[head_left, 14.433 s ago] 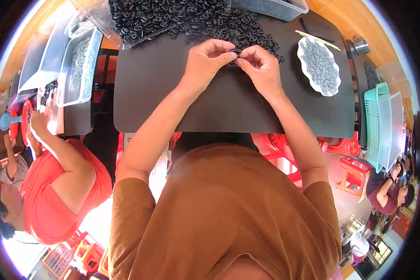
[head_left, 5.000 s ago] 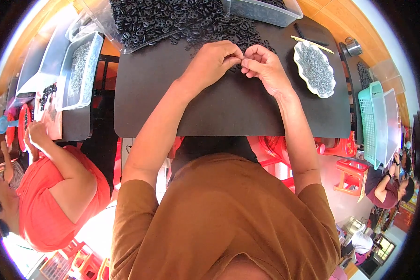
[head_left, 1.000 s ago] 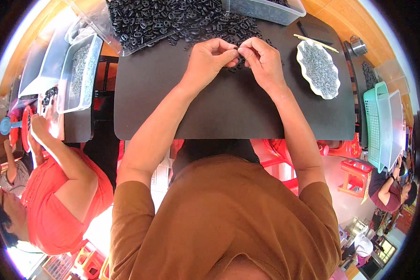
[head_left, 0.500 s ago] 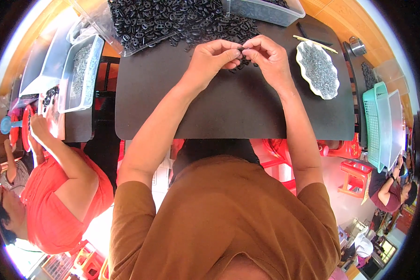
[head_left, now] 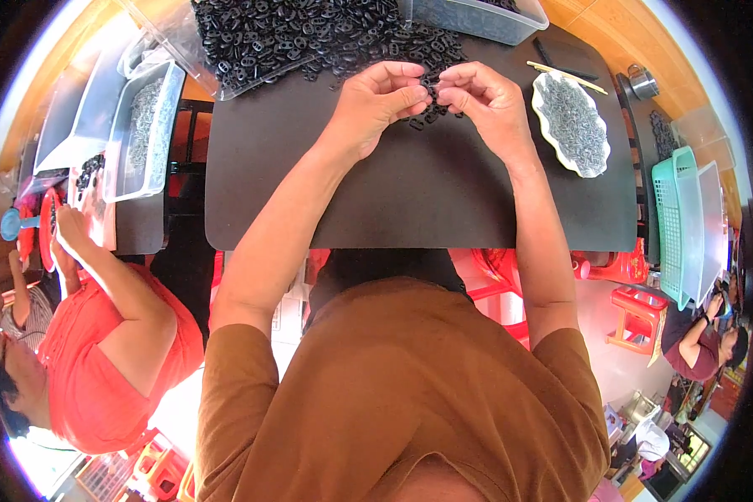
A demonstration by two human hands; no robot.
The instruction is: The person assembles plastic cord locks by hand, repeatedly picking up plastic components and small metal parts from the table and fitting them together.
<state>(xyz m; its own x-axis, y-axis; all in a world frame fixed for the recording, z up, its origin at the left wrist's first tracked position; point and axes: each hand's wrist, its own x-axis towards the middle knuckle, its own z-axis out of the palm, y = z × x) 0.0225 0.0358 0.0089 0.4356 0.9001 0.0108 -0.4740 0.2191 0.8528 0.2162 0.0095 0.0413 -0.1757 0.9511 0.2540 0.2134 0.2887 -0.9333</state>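
Observation:
Over the dark table [head_left: 376, 205], my left hand [head_left: 381, 105] and my right hand [head_left: 487, 105] face each other with a narrow gap between their fingertips. Fingers and thumbs of both are curled toward a pinch; anything held in them is too small and dark to make out. Loose black oval pieces with holes [head_left: 427, 122] lie just below and behind the fingertips. Beyond them a large heap of the same black pieces [head_left: 301, 38] covers the far side. To the right of my right hand, a white scalloped dish [head_left: 592, 171] holds many small grey metal-looking bits.
A clear plastic bin [head_left: 477, 23] stands at the far edge, near a pair of chopsticks [head_left: 567, 75]. A teal basket [head_left: 673, 226] is at right. Left, a person in red [head_left: 117, 360] works beside a clear tub [head_left: 157, 134]. Red stools [head_left: 636, 318] stand on the floor.
My fingertips, which met around a small dark piece, have moved a little apart. Where that piece is now cannot be made out.

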